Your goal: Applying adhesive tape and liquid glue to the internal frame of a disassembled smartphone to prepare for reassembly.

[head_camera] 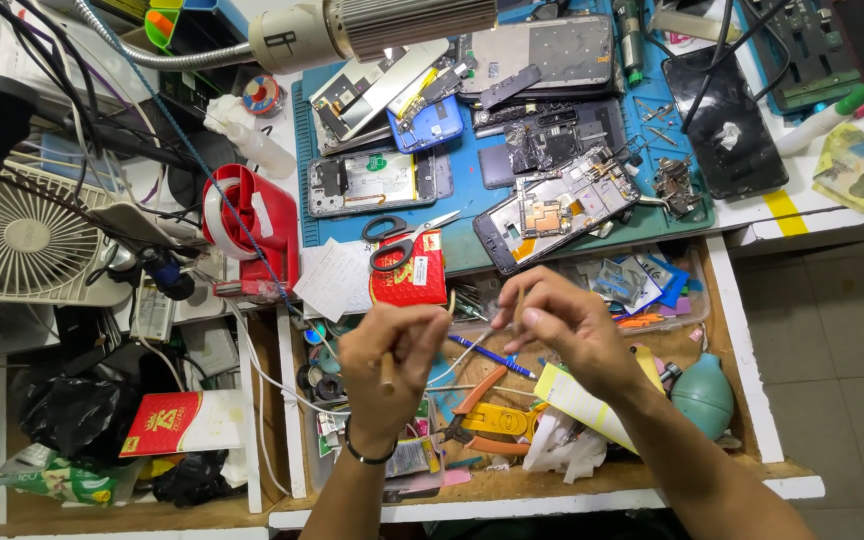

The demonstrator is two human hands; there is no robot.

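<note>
Both hands are up over the open wooden drawer (742, 400), fingers curled. Left hand (392, 360), a dark band at its wrist, closes finger and thumb on a short tan stick (388, 372) that pokes down out of the grip. Right hand (552, 320) pinches the top of a second thin tan stick (519, 300), fingertips pressed together around it. Between the two hands runs a thin pale wire (467, 352); I cannot tell whether either hand actually grips it.

Just below that gap lies a blue pen (492, 356), and under it a pair of orange-handled pliers (487, 415) among crumpled white paper. Beside the right forearm sits a teal rubber blower bulb (704, 395).

Above the left hand, touching nothing of it, rests a red card packet (410, 272) with black-handled scissors (397, 240) lying across its top. Further up from both hands spreads a blue work mat (472, 200) loaded with opened phone frames, one bare phone chassis (557, 210) tilted just above the right hand. Well out past the left hand stand a red tape dispenser (252, 230) and a white desk fan (22, 240).
</note>
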